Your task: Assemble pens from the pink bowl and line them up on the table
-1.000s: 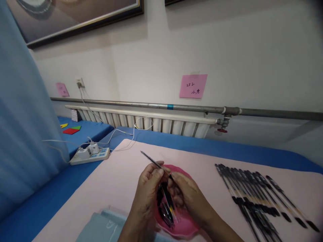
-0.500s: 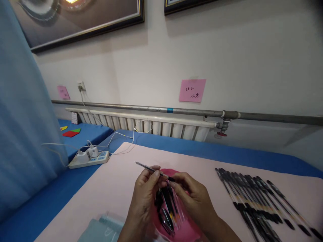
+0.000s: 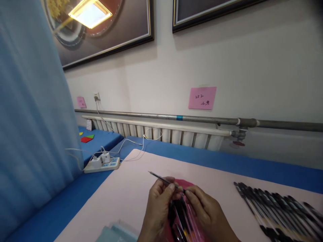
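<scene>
My left hand [image 3: 157, 205] pinches a thin pen refill [image 3: 161, 179] between thumb and fingers, its tip pointing up and to the left. My right hand [image 3: 205, 211] is closed on the refill's other end, where a black pen part [image 3: 183, 191] meets it. Both hands hover over a pink dish [image 3: 185, 184] that holds several black pen parts [image 3: 180, 218]. The dish sits on a pale pink mat [image 3: 131, 195]. A row of several assembled black pens [image 3: 275, 210] lies on the mat to the right.
A white power strip [image 3: 102, 164] with plugged chargers and cables lies on the blue tabletop [image 3: 75, 205] at the left. A blue curtain [image 3: 30, 134] hangs at the far left. A radiator [image 3: 161, 131] and pipe run along the wall. A clear bag [image 3: 113, 233] lies at the bottom.
The view has tilted upward and shifted, so hands and dish sit lower in the frame. Both hands still hold the refill, now angled flatter.
</scene>
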Tool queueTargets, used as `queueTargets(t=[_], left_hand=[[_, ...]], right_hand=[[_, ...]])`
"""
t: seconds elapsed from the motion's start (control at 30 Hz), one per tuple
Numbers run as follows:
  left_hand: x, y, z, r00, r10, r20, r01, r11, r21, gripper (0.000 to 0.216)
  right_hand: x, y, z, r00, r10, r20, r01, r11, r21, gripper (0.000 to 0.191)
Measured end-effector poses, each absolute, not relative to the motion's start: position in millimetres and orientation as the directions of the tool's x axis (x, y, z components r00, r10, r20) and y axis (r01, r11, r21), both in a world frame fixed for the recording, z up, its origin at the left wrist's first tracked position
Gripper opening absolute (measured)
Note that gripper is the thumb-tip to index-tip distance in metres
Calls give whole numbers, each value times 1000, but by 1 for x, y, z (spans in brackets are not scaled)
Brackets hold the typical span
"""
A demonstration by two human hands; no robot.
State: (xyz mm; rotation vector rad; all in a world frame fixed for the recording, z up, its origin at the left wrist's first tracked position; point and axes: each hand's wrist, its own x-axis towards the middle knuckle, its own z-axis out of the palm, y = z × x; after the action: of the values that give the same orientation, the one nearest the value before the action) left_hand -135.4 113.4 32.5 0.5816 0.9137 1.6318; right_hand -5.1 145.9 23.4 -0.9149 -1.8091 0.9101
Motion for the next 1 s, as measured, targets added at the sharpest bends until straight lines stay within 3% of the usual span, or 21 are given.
queueTargets(t=[0.23, 0.37, 0.53, 0.8, 1.0], left_hand=[[-137, 111, 36, -185, 981, -62, -520, -44, 853, 21], [-133, 106, 37, 66, 997, -42, -460, 68, 885, 21], [-122, 100, 31, 249, 961, -124, -333, 205, 920, 32], [-120, 93, 43, 236, 955, -181, -309, 251, 917, 22], [-121, 95, 41, 254, 954, -162, -300, 237, 924, 36]], right_hand=[[-8, 149, 25, -368, 916, 162, 78, 203, -976, 31], [-4, 149, 36, -291, 946, 143, 39, 161, -986, 25], [1, 152, 41, -288, 956, 58, -176, 7, -984, 24], [3, 158, 40, -311, 950, -27, -364, -145, -920, 22], [5, 158, 43, -284, 957, -61, -402, -176, -899, 13]])
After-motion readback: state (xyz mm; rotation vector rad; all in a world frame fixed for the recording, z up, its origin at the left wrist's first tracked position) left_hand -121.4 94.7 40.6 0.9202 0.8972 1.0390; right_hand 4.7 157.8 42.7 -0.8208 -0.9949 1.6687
